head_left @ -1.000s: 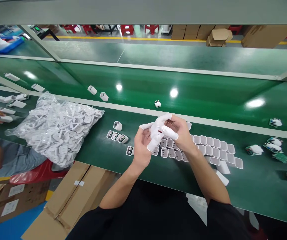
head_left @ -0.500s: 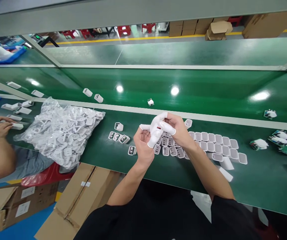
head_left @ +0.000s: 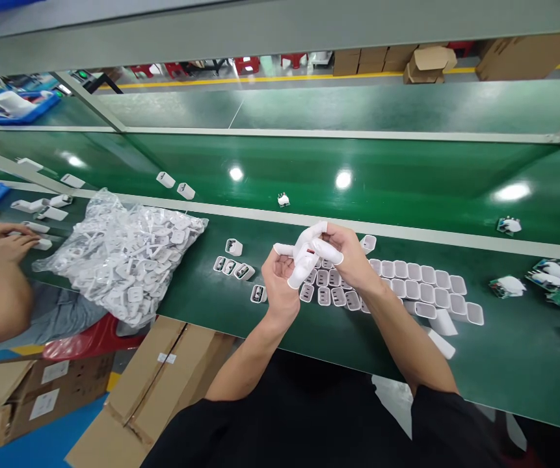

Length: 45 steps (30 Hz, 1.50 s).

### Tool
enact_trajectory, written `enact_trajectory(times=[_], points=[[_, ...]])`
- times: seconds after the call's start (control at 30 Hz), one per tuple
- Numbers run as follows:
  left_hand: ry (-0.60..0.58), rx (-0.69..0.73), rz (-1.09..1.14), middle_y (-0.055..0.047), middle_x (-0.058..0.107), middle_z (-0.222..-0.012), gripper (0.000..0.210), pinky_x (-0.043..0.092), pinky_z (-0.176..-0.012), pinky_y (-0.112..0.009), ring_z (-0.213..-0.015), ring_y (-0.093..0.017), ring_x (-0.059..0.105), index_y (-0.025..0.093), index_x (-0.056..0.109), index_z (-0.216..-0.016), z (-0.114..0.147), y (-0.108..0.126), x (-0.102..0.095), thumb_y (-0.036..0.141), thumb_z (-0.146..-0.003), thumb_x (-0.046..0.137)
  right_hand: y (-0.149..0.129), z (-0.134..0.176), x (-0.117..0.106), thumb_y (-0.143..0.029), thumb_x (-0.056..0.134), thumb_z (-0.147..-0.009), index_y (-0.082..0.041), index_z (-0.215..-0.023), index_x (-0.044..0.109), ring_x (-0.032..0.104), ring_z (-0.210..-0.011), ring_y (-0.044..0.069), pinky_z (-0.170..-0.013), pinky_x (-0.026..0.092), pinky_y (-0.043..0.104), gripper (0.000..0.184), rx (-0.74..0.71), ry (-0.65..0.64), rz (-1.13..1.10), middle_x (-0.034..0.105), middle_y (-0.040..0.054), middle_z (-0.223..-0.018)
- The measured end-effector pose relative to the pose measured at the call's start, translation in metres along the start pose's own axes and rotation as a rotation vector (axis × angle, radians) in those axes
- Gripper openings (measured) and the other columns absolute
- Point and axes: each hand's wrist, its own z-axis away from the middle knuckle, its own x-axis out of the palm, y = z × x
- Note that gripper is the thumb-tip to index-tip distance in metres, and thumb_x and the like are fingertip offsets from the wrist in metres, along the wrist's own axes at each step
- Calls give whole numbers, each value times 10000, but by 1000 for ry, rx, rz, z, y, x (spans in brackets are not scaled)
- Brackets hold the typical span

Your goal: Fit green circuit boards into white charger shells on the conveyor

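My left hand (head_left: 282,281) and my right hand (head_left: 348,252), with white finger cots on the fingertips, meet above the table. Between them they pinch a small white charger housing (head_left: 311,253); a dark red spot shows on it, and the cots hide most of its outline. Below and right of the hands stand rows of open white charger housings (head_left: 413,288), some covered by my right hand and forearm. To the left of my left hand, several white housings with circuit boards inside (head_left: 244,271) sit on the table.
A clear plastic bag of white parts (head_left: 143,250) lies on the left, near a co-worker's hands (head_left: 11,244). Circuit boards (head_left: 507,286) rest at right. The green conveyor belt (head_left: 406,182) carries a circuit board (head_left: 283,199) and white chargers (head_left: 186,190). Cardboard boxes (head_left: 162,383) stand below.
The pieces on the green belt have moved left. The view has shifted slightly. My hands keep nearly the same hold on the housing.
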Motion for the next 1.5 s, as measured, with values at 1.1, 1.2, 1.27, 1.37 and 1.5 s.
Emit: enact_trajectory(times=[1.1, 1.2, 1.27, 1.37, 1.5], points=[[-522, 161, -1560, -133, 733, -1324, 480, 571, -1038, -367, -1134, -259, 727, 196, 648, -1361, -270, -30, -42, 216, -928, 854, -38, 12, -61, -756, 506, -1150, -313, -1081, 904, 811, -1098, 334, -1021, 645, 564, 599, -528, 472, 279, 839, 90, -1084], [-248, 61, -1555, -222, 693, -1431, 577, 550, -1089, -425, -1249, -321, 702, 124, 580, -1467, -277, -17, -67, 383, -1008, 813, -38, 12, -61, -760, 504, -1149, -310, -1087, 906, 807, -1086, 332, -1007, 646, 556, 607, -536, 472, 287, 826, 93, -1063], [-125, -37, -1555, -286, 683, -1448, 701, 549, -1080, -468, -1307, -385, 677, 76, 607, -1422, -277, -16, -78, 445, -912, 914, -37, 12, -60, -749, 501, -1154, -307, -1099, 907, 802, -1073, 329, -1007, 645, 555, 603, -529, 467, 294, 824, 94, -1060], [-63, -151, -1522, -255, 762, -1277, 584, 568, -1009, -469, -1219, -381, 711, 85, 710, -1216, -278, -17, -83, 400, -802, 976, -36, 12, -60, -724, 507, -1162, -305, -1105, 907, 800, -1064, 326, -1015, 642, 557, 582, -519, 457, 298, 832, 94, -1064], [-27, -143, -1449, -136, 780, -1031, 321, 593, -967, -443, -1054, -309, 743, 131, 740, -1010, -278, 0, -83, 263, -790, 933, -35, 11, -62, -652, 567, -1168, -299, -1129, 912, 799, -1054, 315, -987, 637, 540, 495, -546, 450, 296, 842, 87, -1069]])
